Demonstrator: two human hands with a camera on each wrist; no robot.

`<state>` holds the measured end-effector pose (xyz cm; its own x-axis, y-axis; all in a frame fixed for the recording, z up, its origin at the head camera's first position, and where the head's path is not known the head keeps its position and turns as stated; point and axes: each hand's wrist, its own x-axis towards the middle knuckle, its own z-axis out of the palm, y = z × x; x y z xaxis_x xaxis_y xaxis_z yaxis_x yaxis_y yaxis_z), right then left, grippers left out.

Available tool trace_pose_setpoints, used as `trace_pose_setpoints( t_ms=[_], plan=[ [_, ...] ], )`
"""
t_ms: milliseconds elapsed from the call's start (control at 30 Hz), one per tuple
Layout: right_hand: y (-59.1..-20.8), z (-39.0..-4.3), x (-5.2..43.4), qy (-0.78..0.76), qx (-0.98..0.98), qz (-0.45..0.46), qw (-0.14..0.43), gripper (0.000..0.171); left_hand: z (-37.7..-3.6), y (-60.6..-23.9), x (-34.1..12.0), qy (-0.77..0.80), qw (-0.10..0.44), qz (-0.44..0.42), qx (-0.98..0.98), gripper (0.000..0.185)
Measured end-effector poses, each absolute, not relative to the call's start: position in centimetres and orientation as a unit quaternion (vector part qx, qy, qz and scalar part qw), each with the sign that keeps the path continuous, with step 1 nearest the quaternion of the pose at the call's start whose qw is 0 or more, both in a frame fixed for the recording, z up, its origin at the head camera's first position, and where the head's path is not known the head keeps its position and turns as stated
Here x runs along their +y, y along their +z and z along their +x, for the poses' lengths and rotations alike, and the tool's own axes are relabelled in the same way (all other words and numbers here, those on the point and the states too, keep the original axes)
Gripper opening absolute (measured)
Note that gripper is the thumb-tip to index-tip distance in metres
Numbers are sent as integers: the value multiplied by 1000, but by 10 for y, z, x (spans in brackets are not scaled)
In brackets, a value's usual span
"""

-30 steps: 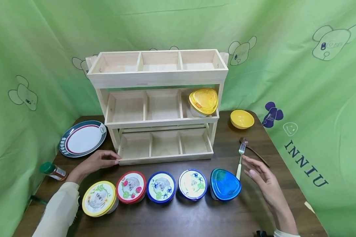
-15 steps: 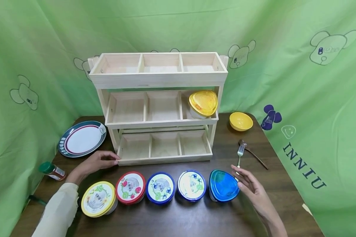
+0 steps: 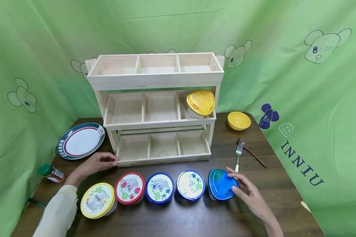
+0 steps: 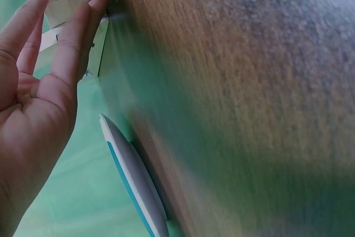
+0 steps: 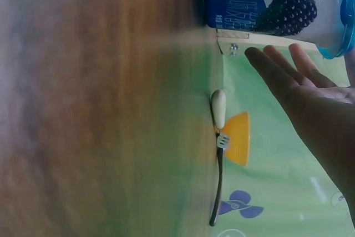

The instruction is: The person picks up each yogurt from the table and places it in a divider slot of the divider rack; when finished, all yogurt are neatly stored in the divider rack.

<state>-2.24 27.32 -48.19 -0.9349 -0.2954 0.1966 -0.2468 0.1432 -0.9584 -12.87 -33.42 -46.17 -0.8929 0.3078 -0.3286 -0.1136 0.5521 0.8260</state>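
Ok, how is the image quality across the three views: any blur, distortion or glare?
Head view: sharp and evenly lit, with wide-angle bending of the wooden shelf and soft shadows. Left wrist view: tabletop smeared and hazy, while the left hand is fairly clear. Right wrist view: tabletop blurred too; the fork and right hand are readable. No strong glare anywhere.

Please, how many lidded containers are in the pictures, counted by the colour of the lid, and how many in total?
Yellow lid: 2, one in the wooden rack, one in the front row
Red lid: 1
Blue lid: 3, two round and one rounded triangle touched by the right hand
Total: 6
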Motion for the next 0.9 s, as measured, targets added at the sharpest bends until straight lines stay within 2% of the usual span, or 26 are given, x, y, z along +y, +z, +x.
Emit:
trace_pose_setpoints(
  t_ms=[500,900],
  plan=[
    [-481,-20,272,-617,767,-168,52,26,-128,-461,-334,470,223,51,852,29],
    [-483,-17,271,-625,758,-175,63,33,-127,-461,-334,466,218,48,856,28]
  ],
)
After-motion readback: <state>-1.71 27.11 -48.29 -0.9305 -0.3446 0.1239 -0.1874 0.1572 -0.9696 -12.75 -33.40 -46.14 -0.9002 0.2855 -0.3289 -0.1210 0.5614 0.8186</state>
